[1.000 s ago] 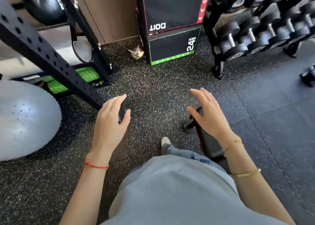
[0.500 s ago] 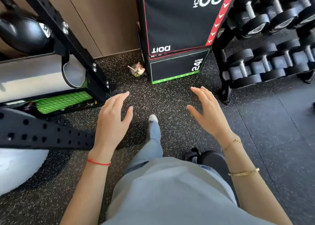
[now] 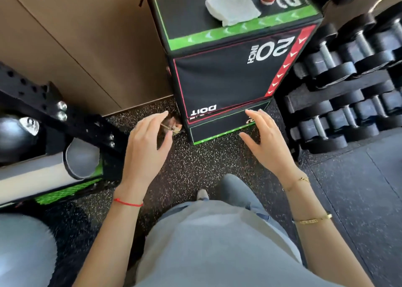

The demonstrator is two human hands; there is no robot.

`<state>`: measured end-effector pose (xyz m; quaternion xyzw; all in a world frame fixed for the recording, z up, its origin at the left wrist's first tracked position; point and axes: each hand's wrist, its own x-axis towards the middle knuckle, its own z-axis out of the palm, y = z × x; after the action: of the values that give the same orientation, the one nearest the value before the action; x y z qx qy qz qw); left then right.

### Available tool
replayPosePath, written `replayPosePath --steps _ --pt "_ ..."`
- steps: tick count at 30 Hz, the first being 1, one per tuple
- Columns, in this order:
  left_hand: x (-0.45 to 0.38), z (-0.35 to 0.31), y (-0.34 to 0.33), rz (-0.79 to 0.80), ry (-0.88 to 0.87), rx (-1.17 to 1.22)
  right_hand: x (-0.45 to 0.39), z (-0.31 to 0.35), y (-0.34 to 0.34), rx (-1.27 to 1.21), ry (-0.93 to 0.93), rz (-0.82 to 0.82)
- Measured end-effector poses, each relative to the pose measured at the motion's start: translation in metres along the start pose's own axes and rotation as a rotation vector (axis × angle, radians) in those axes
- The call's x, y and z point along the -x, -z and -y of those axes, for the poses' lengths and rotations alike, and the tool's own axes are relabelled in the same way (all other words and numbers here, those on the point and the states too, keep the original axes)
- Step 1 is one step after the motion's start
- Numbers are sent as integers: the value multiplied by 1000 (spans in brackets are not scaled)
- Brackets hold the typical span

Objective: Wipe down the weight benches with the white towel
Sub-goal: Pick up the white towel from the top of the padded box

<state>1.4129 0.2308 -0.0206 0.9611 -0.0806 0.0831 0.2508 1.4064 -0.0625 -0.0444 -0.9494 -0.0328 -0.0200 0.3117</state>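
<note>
- Now the white towel (image 3: 233,7) lies folded on top of the black plyo box (image 3: 219,80).
- Left hand (image 3: 145,147) hovers, fingers loosely spread, empty.
- Right hand (image 3: 266,143) likewise, near the box's base.

I'm in a gym, weights area. Evidence: speckled rubber floor (image 3: 195,162), dumbbell rack (image 3: 348,86) along its right edge, soft plyo box (image 3: 228,75) marked "20 INCH" against the wood-panel wall (image 3: 76,47), perforated black rack upright (image 3: 32,95) and foam roller (image 3: 43,171) at left.
</note>
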Motion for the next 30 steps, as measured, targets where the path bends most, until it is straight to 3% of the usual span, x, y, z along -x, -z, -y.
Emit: replayPosePath --steps 19,30 --pt "-324 -33 -104 -57 117 17 -360 -106 55 -21 97 71" --pt "-420 -27 -153 23 193 -56 -504 -125 36 95 108 188"
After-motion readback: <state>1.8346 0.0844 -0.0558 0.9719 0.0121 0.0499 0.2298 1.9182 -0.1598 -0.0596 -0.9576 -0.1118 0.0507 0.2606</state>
